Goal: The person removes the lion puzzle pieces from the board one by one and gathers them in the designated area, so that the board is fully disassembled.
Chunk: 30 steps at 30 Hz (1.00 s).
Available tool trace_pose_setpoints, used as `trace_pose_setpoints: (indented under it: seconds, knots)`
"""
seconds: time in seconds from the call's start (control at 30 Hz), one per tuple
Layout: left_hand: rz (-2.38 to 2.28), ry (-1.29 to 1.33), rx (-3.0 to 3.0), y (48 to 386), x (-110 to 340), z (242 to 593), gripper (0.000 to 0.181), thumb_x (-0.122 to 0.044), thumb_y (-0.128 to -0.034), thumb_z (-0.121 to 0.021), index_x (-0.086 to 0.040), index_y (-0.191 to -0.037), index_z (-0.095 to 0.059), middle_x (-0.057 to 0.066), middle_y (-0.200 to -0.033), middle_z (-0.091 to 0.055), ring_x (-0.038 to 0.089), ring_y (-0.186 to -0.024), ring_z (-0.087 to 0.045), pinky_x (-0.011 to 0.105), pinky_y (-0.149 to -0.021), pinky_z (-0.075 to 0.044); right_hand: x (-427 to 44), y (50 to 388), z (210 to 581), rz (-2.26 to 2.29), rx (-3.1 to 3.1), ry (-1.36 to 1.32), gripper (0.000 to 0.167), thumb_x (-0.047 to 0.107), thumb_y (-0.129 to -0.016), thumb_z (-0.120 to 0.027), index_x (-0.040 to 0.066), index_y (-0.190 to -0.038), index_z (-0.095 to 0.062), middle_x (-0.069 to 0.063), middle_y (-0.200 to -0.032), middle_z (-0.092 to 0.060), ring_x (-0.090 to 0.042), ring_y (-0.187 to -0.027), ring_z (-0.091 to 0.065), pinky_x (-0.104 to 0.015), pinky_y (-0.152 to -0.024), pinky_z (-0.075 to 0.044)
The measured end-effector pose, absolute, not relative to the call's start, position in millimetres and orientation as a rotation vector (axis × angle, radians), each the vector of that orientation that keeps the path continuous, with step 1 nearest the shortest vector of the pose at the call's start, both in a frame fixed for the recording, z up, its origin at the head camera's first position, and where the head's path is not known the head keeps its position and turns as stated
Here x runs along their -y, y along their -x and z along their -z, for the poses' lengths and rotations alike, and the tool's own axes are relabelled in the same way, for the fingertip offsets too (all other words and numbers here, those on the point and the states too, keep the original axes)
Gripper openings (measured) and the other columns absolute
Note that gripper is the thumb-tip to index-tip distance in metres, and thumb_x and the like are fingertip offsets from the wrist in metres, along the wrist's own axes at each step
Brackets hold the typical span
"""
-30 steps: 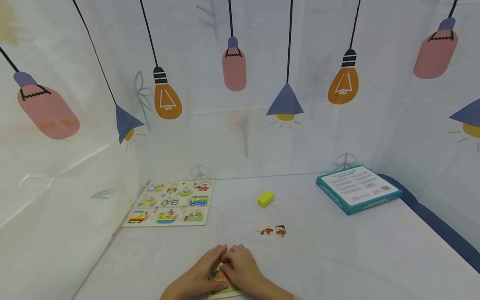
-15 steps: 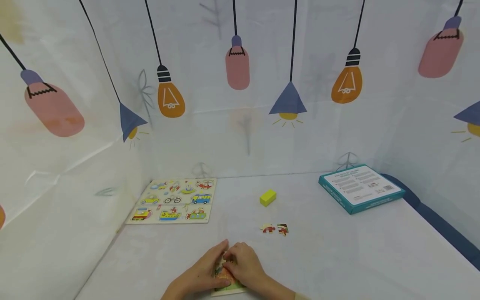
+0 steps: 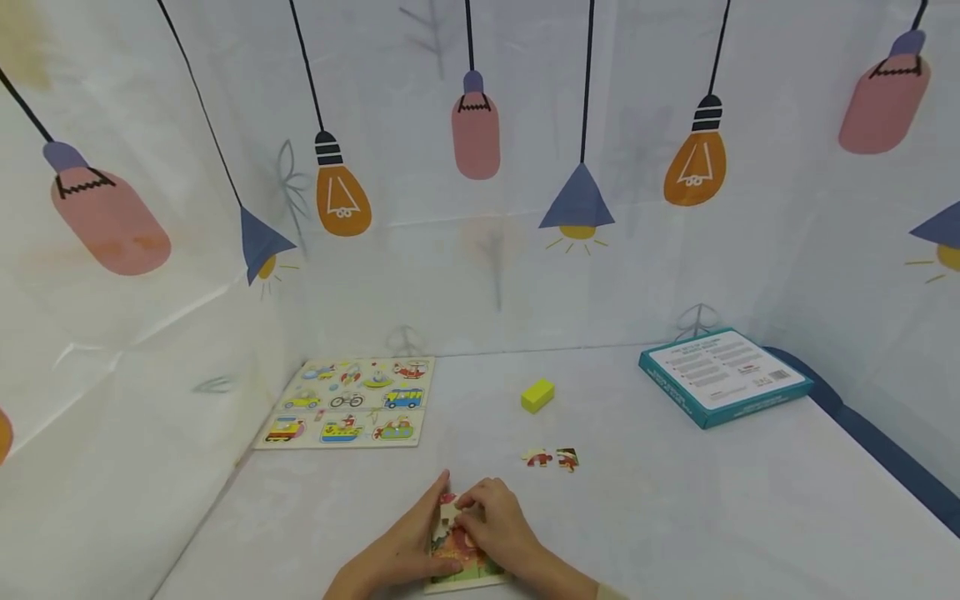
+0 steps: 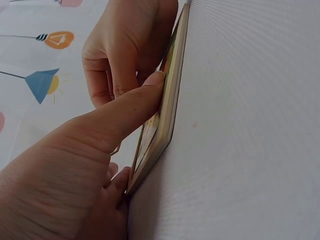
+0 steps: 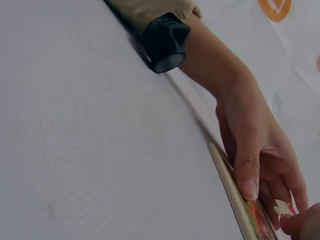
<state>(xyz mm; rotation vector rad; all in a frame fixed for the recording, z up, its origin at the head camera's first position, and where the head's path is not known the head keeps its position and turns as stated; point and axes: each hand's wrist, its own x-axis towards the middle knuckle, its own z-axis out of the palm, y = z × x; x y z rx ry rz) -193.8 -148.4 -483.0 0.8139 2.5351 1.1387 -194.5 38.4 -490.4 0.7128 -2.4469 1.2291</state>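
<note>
A small picture jigsaw in a shallow wooden tray (image 3: 472,575) lies near the table's front, with a bare cream patch at its upper part. My left hand (image 3: 405,546) grips its left side, fingers along the edge; the thumb (image 4: 135,107) presses on the face in the left wrist view. Over the jigsaw, my right hand (image 3: 498,525) has its thumb and fingers bent together. A pale puzzle piece (image 5: 283,207) with a pink mark shows by its fingertips in the right wrist view, pinched there and mostly hidden. Two loose jigsaw pieces (image 3: 552,458) lie beyond the hands.
A wooden vehicle puzzle board (image 3: 345,404) lies at the back left. A yellow block (image 3: 537,396) stands near the middle of the table. At the back right is a teal-edged flat box (image 3: 723,377). A white printed curtain (image 3: 420,283) surrounds the table.
My right hand has shifted slightly up and right from the left hand, baring more of the jigsaw's upper part. The left hand keeps its grip. The head view has shifted slightly.
</note>
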Motion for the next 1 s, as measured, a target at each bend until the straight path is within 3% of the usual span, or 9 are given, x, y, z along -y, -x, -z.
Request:
trace_pose_setpoints:
  seconds: [0.23, 0.63, 1.0]
  knots:
    - [-1.154, -0.763, -2.495, 192.9, 149.1, 481.0, 0.111, -0.047, -0.0711, -0.074, -0.005, -0.147, -0.005, 0.013, -0.151, -0.011, 0.031, -0.136, -0.014, 0.050, -0.106, -0.018, -46.6, 202.3, 491.2, -1.236, 2.488, -0.689, 0.011, 0.012, -0.075, -0.075, 0.016, -0.082, -0.068, 0.012, -0.080, -0.055, -0.004, -0.076, -0.047, -0.021, -0.066, -0.043]
    - [-1.162, -0.762, -2.467, 193.7, 147.5, 479.4, 0.109, -0.045, -0.0724, -0.074, -0.002, -0.146, -0.006, 0.018, -0.150, -0.013, 0.034, -0.136, -0.014, 0.053, -0.105, -0.016, -59.9, 214.9, 489.7, -1.162, 2.443, -0.658, 0.010, 0.012, -0.076, -0.074, 0.013, -0.082, -0.067, 0.006, -0.082, -0.059, -0.009, -0.077, -0.051, -0.023, -0.066, -0.044]
    - [-0.927, -0.903, -2.594, 190.0, 153.2, 477.1, 0.085, -0.056, -0.0784, -0.062, -0.011, -0.143, -0.031, 0.009, -0.148, -0.027, 0.035, -0.134, -0.023, 0.056, -0.102, -0.022, -66.7, 222.2, 493.5, -1.027, 2.400, -0.651, 0.012, 0.012, -0.075, -0.075, 0.013, -0.083, -0.067, 0.005, -0.083, -0.058, -0.009, -0.076, -0.048, -0.023, -0.064, -0.042]
